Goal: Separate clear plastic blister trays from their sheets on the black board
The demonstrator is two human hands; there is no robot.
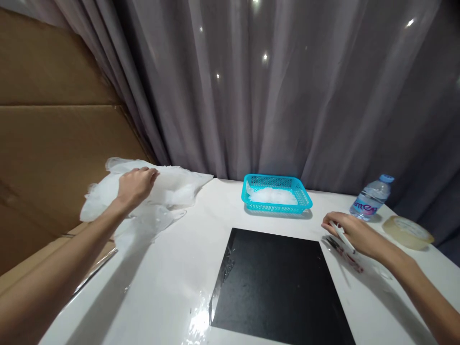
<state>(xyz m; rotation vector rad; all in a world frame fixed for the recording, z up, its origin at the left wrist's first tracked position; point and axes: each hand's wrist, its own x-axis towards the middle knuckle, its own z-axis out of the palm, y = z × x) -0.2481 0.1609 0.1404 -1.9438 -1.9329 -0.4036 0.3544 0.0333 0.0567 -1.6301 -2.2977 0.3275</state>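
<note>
My left hand point(135, 186) reaches out to the far left of the white table point(161, 287) and rests on a heap of clear plastic bags point(168, 191), fingers curled down into it. My right hand point(350, 231) lies at the right side of the table with a white pen point(343, 235) held between its fingers. Just under that hand lie a dark pen point(334, 244) and a red-marked item in clear wrap point(354, 262). A black square sheet point(276, 287) lies flat in the middle between my arms.
A turquoise plastic basket point(275, 205) with white filling stands behind the black sheet. A small water bottle point(372, 197) and a roll of clear tape point(408, 232) sit at the far right. Cardboard point(53, 143) stands at the left, a grey curtain point(287, 86) behind.
</note>
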